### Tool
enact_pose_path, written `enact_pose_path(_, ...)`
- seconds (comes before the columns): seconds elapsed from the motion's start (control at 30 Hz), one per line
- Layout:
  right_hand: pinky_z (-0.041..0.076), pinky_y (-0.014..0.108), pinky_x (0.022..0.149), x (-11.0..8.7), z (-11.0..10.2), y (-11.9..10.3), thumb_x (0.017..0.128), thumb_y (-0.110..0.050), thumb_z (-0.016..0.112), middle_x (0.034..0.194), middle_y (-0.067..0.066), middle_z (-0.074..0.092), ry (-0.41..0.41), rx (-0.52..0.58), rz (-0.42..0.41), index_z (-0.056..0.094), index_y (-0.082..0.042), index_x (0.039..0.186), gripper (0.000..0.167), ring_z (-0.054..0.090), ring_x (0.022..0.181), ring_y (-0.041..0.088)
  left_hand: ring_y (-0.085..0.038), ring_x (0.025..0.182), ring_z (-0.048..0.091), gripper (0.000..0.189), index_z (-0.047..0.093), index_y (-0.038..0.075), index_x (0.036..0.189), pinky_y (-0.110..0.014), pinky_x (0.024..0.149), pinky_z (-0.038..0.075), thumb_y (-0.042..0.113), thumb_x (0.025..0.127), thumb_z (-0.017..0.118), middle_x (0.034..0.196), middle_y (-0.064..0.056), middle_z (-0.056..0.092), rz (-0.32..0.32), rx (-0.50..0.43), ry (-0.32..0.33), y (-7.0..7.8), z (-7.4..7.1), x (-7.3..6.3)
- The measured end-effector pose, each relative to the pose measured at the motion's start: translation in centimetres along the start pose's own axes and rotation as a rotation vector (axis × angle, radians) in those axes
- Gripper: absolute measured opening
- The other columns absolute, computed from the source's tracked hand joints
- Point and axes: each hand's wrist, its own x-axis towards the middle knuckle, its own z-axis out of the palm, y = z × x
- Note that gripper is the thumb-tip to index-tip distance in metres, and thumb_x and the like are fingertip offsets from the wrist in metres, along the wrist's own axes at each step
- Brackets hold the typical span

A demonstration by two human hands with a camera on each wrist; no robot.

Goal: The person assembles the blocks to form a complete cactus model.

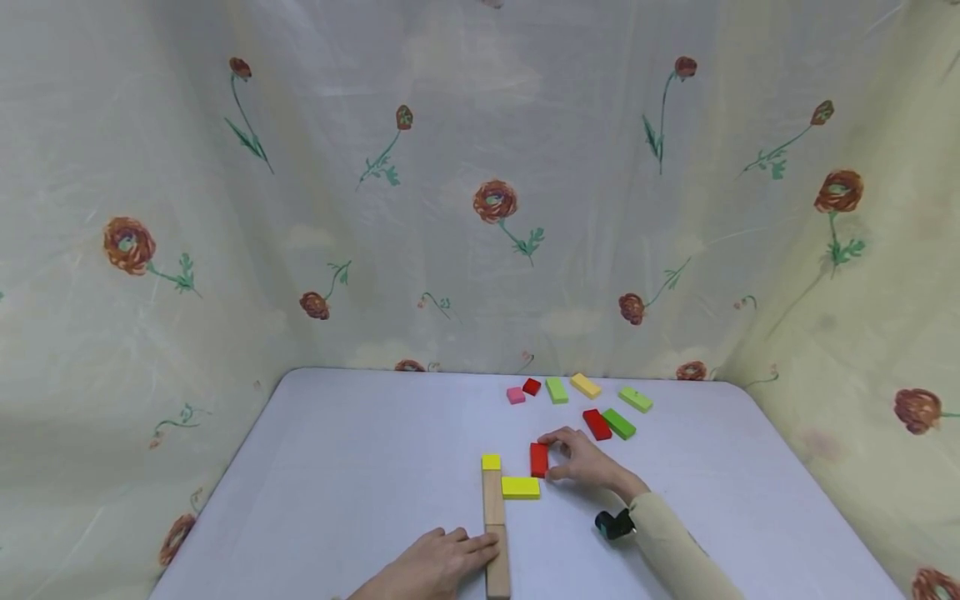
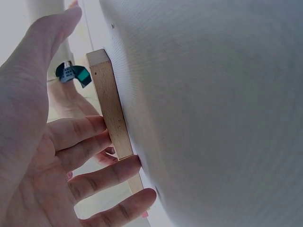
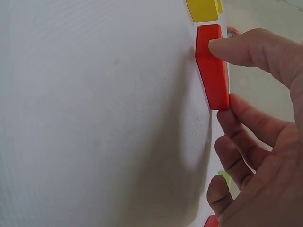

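My right hand (image 1: pixel 583 462) pinches a red rectangular block (image 1: pixel 539 460) lengthwise. In the right wrist view its thumb presses one end of the red block (image 3: pixel 213 71) and fingertips touch the other. A yellow rectangular block (image 1: pixel 521 488) lies just nearer, its left end against a row of two wooden blocks. A small yellow block (image 1: pixel 491 462) caps the far end of that row. My left hand (image 1: pixel 438 565) has its extended fingertips on the near wooden block (image 1: pixel 498 573), close to its joint with the far wooden block (image 1: pixel 492 498). In the left wrist view those fingers lie along the wood (image 2: pixel 111 104).
Toward the back right lie a pink block (image 1: pixel 516 396), a small red block (image 1: pixel 532 387), light green blocks (image 1: pixel 557 390), a pale yellow block (image 1: pixel 586 385), another red block (image 1: pixel 597 425) and a green block (image 1: pixel 619 423). A flowered curtain (image 1: pixel 480 275) surrounds the white table (image 1: pixel 360 450).
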Motion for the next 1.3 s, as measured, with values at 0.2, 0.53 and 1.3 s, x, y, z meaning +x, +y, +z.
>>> enact_pose_path(0.2, 0.051, 0.042, 0.09, -0.5, 0.0, -0.3, 0.072, -0.019, 0.084, 0.124, 0.001, 0.054, -0.017, 0.002, -0.022, 0.061, -0.023, 0.124, 0.057, 0.046, 0.113, 0.022, -0.001, 0.097, 0.053, 0.08, 0.046, 0.027, 0.144, -0.024, 0.074, 0.048, 0.069, 0.078, 0.062, 0.143, 0.013, 0.049, 0.015, 0.008, 0.025, 0.0, 0.1, -0.1)
enact_pose_path(0.53, 0.051, 0.043, 0.09, -0.8, 0.1, -0.5, 0.073, -0.019, 0.083, 0.127, 0.002, 0.053, -0.036, 0.008, -0.042, 0.06, -0.021, 0.126, 0.058, 0.046, 0.115, 0.022, -0.001, 0.096, 0.052, 0.079, 0.044, 0.027, 0.145, -0.025, 0.079, 0.049, 0.068, 0.08, 0.062, 0.142, 0.014, 0.05, -0.006, -0.029, -0.02, 0.0, 0.0, 0.0)
enact_pose_path(1.3, 0.048, 0.046, 0.091, -0.9, -1.7, 0.1, 0.082, -0.014, 0.074, 0.131, 0.003, 0.053, -0.007, 0.022, -0.069, 0.051, -0.019, 0.136, 0.059, 0.045, 0.118, 0.023, -0.001, 0.096, 0.051, 0.079, 0.044, 0.028, 0.145, -0.026, 0.081, 0.049, 0.067, 0.079, 0.063, 0.142, 0.015, 0.049, -0.028, -0.037, -0.035, 0.1, 0.0, 0.1)
